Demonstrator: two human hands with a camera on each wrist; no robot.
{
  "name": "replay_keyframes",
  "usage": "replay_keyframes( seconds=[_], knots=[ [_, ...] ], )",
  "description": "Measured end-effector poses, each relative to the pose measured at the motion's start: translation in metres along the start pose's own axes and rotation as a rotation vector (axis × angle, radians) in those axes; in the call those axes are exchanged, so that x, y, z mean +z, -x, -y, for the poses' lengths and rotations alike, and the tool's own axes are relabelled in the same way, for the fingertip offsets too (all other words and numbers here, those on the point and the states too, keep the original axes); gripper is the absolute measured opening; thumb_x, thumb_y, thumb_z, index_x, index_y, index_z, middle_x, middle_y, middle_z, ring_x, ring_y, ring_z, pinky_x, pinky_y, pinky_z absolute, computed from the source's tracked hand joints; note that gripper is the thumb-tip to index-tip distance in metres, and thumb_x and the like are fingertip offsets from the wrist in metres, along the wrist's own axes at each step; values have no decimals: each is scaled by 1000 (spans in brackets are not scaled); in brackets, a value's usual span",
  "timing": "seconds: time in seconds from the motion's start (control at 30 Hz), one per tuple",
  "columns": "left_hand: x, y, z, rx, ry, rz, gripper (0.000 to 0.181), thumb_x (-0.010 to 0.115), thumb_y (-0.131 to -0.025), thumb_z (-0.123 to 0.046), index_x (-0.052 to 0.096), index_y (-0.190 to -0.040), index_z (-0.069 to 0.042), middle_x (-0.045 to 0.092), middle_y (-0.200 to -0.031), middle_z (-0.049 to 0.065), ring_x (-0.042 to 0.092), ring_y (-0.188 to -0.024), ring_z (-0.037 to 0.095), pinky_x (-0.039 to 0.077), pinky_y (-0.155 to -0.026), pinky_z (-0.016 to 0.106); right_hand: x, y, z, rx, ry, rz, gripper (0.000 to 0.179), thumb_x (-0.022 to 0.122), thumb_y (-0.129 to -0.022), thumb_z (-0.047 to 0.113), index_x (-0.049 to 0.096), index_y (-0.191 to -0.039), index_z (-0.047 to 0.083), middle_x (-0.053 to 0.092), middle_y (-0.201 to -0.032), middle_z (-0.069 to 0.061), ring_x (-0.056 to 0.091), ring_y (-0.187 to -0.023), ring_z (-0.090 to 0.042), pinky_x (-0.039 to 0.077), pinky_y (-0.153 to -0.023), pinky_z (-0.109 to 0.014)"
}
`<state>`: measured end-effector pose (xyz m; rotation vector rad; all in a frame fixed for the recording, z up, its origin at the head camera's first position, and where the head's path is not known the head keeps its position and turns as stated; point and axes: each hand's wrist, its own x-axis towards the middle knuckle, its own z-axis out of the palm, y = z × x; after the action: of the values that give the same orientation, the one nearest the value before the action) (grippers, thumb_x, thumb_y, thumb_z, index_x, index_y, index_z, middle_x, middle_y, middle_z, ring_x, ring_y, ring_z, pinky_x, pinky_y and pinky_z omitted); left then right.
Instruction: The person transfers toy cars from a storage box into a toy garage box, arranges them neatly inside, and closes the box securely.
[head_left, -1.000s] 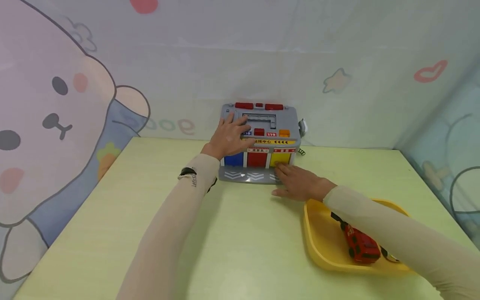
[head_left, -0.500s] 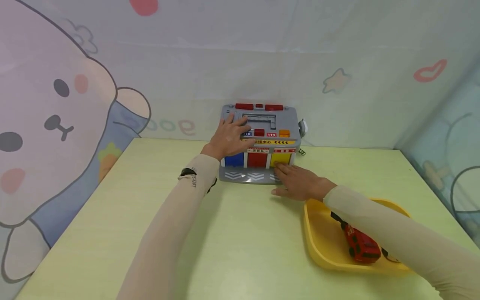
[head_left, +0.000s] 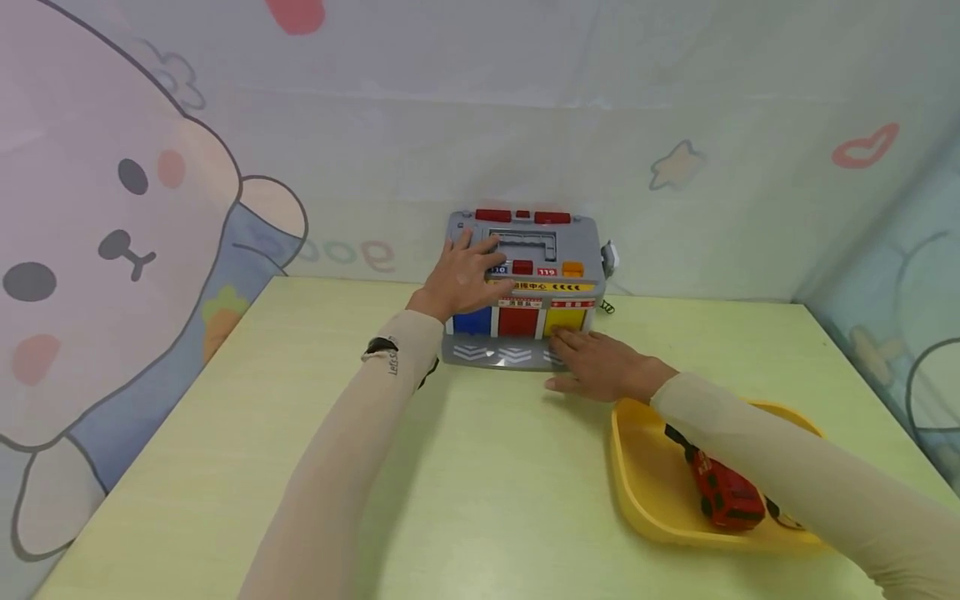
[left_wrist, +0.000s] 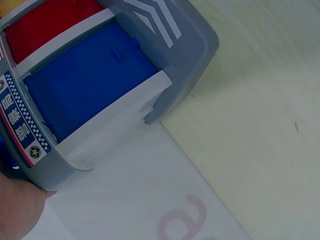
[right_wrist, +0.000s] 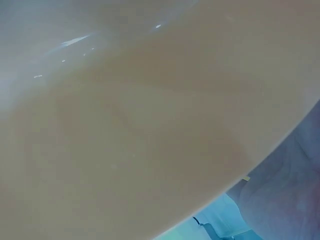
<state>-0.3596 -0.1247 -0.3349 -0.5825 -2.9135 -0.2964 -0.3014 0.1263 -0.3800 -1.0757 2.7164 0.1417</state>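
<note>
A grey toy garage [head_left: 577, 236] with a blue door [head_left: 472, 322], a red door [head_left: 518, 321] and a yellow door [head_left: 564, 319] stands at the back of the table. My left hand [head_left: 461, 277] rests with spread fingers on the left of its top. In the left wrist view the blue door [left_wrist: 92, 80] is down, and part of the hand [left_wrist: 20, 207] shows at the lower left. My right hand [head_left: 600, 367] lies with extended fingers at the bottom of the yellow door, over the right end of the grey ramp [head_left: 491, 354].
A yellow basket [head_left: 626, 479] stands at the right front under my right forearm, a red toy car [head_left: 726, 493] and another toy vehicle partly hidden inside it. A pale smooth surface fills most of the right wrist view. The printed wall cloth [head_left: 420, 150] rises behind the garage.
Both hands stay in the same places on the garage. The whole head view has shifted slightly.
</note>
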Motion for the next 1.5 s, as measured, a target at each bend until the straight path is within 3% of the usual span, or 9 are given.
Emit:
replay_keyframes(
  seconds=[0.4, 0.7, 0.93, 1.23, 1.33, 1.5],
  knots=[
    [4, -3, 0, -1, 9, 3, 62, 46, -97, -56, 54, -146, -19, 32, -164, 4, 11, -155, 41, 10, -123, 61, 0, 6, -2, -36, -97, -45, 75, 45, -103, 52, 28, -157, 3, 26, -164, -21, 26, -151, -40, 25, -121, -57],
    [7, -4, 4, -13, -8, 2, 63, 46, -97, -56, 54, -146, -19, 31, -164, 3, 13, -155, 40, 11, -124, 60, -20, 7, 9, -84, -186, -98, 75, 45, -100, 58, 31, -158, 12, 32, -163, -12, 36, -148, -35, 31, -119, -54],
    [8, -2, 6, -21, -6, -6, 61, 48, -97, -55, 55, -146, -19, 33, -164, 4, 12, -155, 40, 11, -124, 60, -42, 3, 11, -151, -197, -309, 64, 49, -101, 52, 43, -153, 16, 51, -152, -8, 55, -133, -31, 43, -112, -51],
    [7, -3, 6, -11, -2, -14, 60, 47, -98, -54, 55, -146, -20, 32, -164, 3, 13, -155, 40, 11, -124, 60, -57, 1, -12, -82, -199, -467, 55, 51, -103, 45, 52, -144, 9, 60, -140, -13, 61, -120, -33, 49, -103, -54],
    [7, -4, 5, -9, 8, -18, 59, 47, -98, -53, 55, -145, -20, 33, -164, 3, 13, -155, 40, 10, -124, 60, -58, -1, -26, -52, -187, -508, 56, 52, -102, 43, 50, -144, 6, 54, -145, -16, 54, -128, -36, 44, -109, -55],
    [6, -3, 6, -10, 21, -18, 58, 47, -98, -52, 55, -145, -20, 33, -164, 3, 12, -155, 40, 9, -124, 59, -53, -7, -51, 26, -194, -493, 69, 51, -103, 43, 32, -156, 2, 28, -163, -20, 23, -152, -42, 20, -122, -59]
  ],
)
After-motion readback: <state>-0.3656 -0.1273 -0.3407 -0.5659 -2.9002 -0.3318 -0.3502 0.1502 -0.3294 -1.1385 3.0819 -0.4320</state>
